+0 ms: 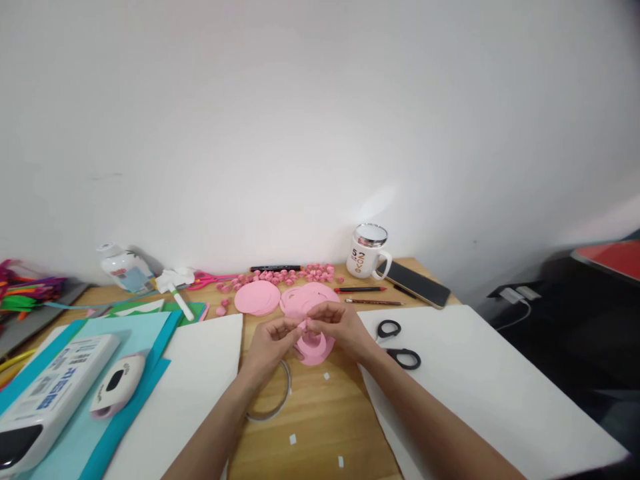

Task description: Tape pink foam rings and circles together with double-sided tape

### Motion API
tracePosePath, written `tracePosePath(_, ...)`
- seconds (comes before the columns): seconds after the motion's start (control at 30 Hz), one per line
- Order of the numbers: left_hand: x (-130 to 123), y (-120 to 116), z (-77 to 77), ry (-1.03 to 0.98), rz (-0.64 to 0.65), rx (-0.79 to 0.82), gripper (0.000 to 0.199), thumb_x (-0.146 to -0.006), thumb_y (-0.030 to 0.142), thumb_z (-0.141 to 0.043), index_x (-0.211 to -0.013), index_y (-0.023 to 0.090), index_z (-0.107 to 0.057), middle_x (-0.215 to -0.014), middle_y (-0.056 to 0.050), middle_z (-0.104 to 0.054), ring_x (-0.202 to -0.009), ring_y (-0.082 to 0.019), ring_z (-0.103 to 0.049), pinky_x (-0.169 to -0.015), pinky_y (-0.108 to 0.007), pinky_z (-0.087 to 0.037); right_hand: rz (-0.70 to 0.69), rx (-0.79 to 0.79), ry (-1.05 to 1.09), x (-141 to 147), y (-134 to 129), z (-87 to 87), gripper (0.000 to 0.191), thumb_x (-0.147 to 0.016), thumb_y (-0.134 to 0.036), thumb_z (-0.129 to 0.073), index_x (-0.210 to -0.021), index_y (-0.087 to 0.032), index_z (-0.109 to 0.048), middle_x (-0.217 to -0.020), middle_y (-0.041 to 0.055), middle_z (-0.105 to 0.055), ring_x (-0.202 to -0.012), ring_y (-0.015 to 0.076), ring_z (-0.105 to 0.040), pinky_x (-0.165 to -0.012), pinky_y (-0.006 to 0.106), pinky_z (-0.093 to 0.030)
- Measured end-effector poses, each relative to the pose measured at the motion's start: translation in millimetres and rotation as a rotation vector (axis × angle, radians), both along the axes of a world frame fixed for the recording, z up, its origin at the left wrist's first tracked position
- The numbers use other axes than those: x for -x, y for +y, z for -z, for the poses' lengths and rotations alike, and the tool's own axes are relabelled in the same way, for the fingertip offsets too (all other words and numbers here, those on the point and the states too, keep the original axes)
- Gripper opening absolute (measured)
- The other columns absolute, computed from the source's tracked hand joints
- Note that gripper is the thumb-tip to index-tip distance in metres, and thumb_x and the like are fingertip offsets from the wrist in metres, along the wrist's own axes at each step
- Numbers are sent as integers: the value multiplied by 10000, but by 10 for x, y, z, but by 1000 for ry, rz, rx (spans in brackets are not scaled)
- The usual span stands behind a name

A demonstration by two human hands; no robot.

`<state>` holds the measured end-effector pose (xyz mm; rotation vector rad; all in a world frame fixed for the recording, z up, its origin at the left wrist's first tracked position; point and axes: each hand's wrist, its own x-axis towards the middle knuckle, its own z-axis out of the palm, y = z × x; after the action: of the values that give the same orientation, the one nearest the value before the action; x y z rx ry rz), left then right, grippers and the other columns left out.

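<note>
My left hand (274, 340) and my right hand (337, 325) meet at the middle of the wooden table, fingers pinched round a small piece of pink paper (304, 326). Just below the fingertips shows a pink paper ring (320, 353), partly covered by my hands. Behind them lie stacks of pink paper circles (257, 297). Many small pink paper balls (320, 271) are heaped near the wall. A roll of tape (285, 399) lies flat by my left wrist.
Black-handled scissors (406, 359) rest on white paper (475, 373) at the right. Behind stand a white mug (367, 252) and a phone (417, 285). Coloured sheets, a white box (60, 393) and a bottle (125, 268) are at the left.
</note>
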<state>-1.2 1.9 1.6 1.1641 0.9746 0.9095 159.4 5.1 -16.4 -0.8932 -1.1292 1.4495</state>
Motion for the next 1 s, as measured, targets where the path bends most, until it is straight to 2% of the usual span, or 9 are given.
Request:
tracePosePath(0.1,2,1,7,-11,17,-6,251,-626,307,-706,-774,105,-690,-699,-65,-698,-514,-134,-597,-482,-238,-509,-26,-1,-8,13,-12,-12,274,-544,-291,-761,-724,-146,-614,-614,-7,-629,-532,106,-565,-542,236,-443)
tracePosePath(0.2,10,7,22,9,21,-1,244,-625,317,-704,-759,114,-699,-660,-53,-691,-498,-136,-592,-503,-247,-505,-29,-6,-16,15,-12,-16,297,-519,-280,-775,-704,-149,-583,-581,-26,-598,-513,96,-548,-518,222,-430)
tracePosePath(0.37,23,12,31,73,39,-29,233,-665,356,-663,-657,127,-702,-558,-31,-659,-497,-144,-587,-516,-234,-479,-33,-21,-55,25,-11,13,369,-455,-264,-800,-705,-157,-551,-600,-35,-576,-510,81,-512,-508,211,-407)
tracePosePath(0.47,20,5,19,86,51,-49,260,-665,374,-657,-588,128,-693,-567,-39,-668,-523,-153,-591,-527,-233,-472,-49,-22,-89,45,-17,31,403,-429,-265,-805,-711,-159,-539,-610,-39,-560,-513,73,-490,-507,208,-395)
tracePosePath(0.6,19,-4,22,81,101,-40,252,-664,366,-659,-608,124,-707,-574,-45,-672,-546,-164,-598,-545,-242,-469,-64,-38,-137,78,-33,31,424,-416,-263,-806,-726,-167,-533,-594,-62,-502,-501,63,-458,-478,197,-381)
tracePosePath(0.77,33,-5,71,119,93,-46,204,-661,316,-669,-600,126,-709,-604,-45,-683,-570,-148,-583,-554,-222,-443,-113,-29,-143,134,-57,34,434,-421,-262,-803,-732,-166,-516,-592,-67,-493,-500,58,-447,-464,187,-372)
tracePosePath(0.87,35,-3,79,110,88,7,170,-631,289,-697,-638,120,-716,-638,-57,-696,-589,-150,-589,-574,-226,-448,-161,-13,-115,136,-57,46,445,-423,-247,-808,-753,-159,-523,-626,-62,-508,-524,59,-464,-491,190,-388)
tracePosePath(1.0,39,22,68,47,-13,16,164,-609,286,-718,-627,123,-707,-609,-43,-684,-564,-130,-581,-559,-211,-447,-219,-27,-125,62,-58,-1,441,-518,-248,-777,-886,-166,-548,-729,-27,-550,-651,88,-531,-628,229,-451)
